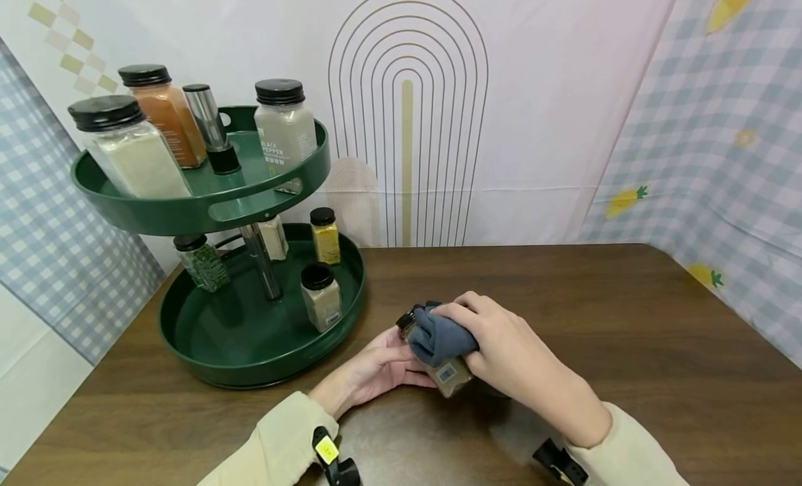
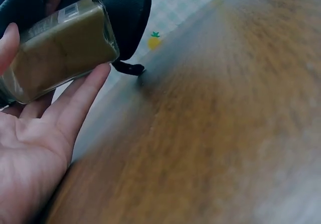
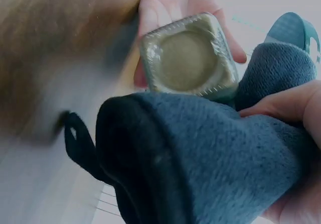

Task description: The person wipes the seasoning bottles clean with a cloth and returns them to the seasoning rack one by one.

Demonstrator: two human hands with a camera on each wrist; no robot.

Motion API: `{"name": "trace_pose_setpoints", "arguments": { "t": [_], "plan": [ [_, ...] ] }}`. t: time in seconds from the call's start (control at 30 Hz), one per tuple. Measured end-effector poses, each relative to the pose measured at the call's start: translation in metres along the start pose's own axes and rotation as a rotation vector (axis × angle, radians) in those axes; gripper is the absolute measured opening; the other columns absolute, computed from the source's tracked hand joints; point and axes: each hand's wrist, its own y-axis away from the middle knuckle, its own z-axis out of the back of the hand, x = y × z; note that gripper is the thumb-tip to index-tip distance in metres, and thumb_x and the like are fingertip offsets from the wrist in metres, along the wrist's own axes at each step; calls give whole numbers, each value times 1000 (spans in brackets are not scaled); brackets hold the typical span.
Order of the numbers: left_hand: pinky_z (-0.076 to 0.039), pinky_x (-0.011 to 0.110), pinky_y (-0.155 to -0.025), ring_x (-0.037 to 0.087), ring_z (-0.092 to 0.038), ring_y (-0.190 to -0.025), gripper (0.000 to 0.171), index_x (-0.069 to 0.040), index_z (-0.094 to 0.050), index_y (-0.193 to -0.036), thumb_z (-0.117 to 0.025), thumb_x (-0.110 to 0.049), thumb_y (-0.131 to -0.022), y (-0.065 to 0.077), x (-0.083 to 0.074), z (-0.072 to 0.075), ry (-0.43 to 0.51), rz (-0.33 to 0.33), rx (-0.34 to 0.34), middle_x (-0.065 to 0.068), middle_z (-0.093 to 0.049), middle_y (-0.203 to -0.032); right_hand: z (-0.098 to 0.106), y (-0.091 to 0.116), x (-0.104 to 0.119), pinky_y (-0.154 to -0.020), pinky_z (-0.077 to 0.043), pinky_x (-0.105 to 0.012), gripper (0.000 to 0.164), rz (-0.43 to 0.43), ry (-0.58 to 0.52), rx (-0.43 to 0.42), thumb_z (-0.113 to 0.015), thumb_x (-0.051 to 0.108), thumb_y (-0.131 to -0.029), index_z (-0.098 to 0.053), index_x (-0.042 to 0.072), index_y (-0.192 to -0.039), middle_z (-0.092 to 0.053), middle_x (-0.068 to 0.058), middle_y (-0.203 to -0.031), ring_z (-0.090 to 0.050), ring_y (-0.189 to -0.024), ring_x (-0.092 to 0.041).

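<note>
A square glass spice jar (image 1: 452, 379) filled with brownish powder lies tilted above the wooden table, its black lid toward the upper left. My left hand (image 1: 383, 369) holds it from the left, thumb on one side and fingers underneath, as the left wrist view shows on the jar (image 2: 62, 56). With my right hand (image 1: 510, 340) I grip a bunched blue-grey cloth (image 1: 438, 336) over the jar's upper side, hiding part of its label. In the right wrist view the jar's square base (image 3: 188, 61) faces the camera behind the cloth (image 3: 225, 148), which has a dark hem and loop.
A two-tier green rack stands left on the table (image 1: 626, 319). Its upper tray (image 1: 169, 218) carries large jars and a silver cylinder (image 1: 211, 127); the lower tray (image 1: 250, 371) bears several small jars, including a yellow one (image 1: 326, 241). Patterned cloth hangs behind.
</note>
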Motion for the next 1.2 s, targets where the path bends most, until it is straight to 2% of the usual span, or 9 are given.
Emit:
{"name": "trace_pose_setpoints", "arguments": {
  "t": [0.13,0.27,0.4,0.5,0.63,0.77,0.93,1.03,1.2],
  "plan": [
    [-47,46,-91,23,-60,-106,68,-8,-18,-144,-59,-16,-90,0,-1,-2,10,-12,-81,5,-53,-126,8,2,-3,-69,-49,-30,54,11,9,83,-59,-12,-64,-63,21,-106,-56,5,-94,-58,-80,-10],
    [-43,50,-96,22,-58,-110,62,-10,-24,-142,-57,-14,-90,1,-3,-3,44,-39,-160,4,-53,-124,19,4,-7,-59,-43,-27,49,-28,41,206,-58,-10,-65,-63,22,-102,-54,7,-86,-51,-70,-8],
    [-42,49,-97,21,-57,-110,54,-11,-30,-139,-52,-8,-89,2,-3,-3,68,-66,-173,4,-54,-122,28,6,-11,-52,-36,-26,43,-78,111,321,-59,-8,-66,-62,23,-95,-52,5,-80,-47,-64,-9],
    [-45,45,-95,19,-56,-110,46,-12,-39,-131,-51,-3,-87,2,-2,-3,96,-85,-177,4,-54,-119,34,7,-14,-50,-33,-28,38,-111,175,368,-60,-7,-67,-62,22,-92,-51,3,-79,-45,-63,-12],
    [-46,38,-93,17,-55,-107,42,-13,-43,-120,-51,4,-83,1,-1,-5,104,-93,-204,3,-56,-113,40,7,-17,-51,-36,-30,45,-149,196,297,-61,-7,-66,-63,22,-101,-55,0,-86,-50,-70,-16],
    [-46,34,-92,17,-56,-106,47,-14,-44,-118,-56,9,-79,1,-1,-6,64,-76,-244,3,-57,-112,35,4,-12,-61,-46,-36,48,-145,106,101,-61,-7,-70,-55,13,-113,-60,-5,-99,-57,-83,-19],
    [-49,33,-87,14,-57,-101,53,-13,-45,-122,-63,7,-76,2,0,-6,-49,-15,-233,1,-58,-111,13,-2,2,-73,-51,-39,45,-59,25,-91,-69,-4,-70,-54,10,-110,-62,-6,-101,-60,-90,-20],
    [-51,33,-82,13,-59,-97,58,-8,-42,-129,-65,3,-77,2,1,-6,-119,9,-187,0,-58,-112,-1,-2,8,-73,-51,-39,48,8,38,-128,-73,-2,-66,-60,13,-110,-61,-4,-101,-60,-90,-21],
    [-53,33,-80,12,-61,-94,66,-5,-32,-138,-62,4,-79,1,1,-5,-143,3,-163,0,-56,-115,-9,-1,10,-76,-51,-39,62,47,49,-68,-72,-7,-66,-60,19,-121,-59,-7,-109,-60,-93,-24]
  ]
}}
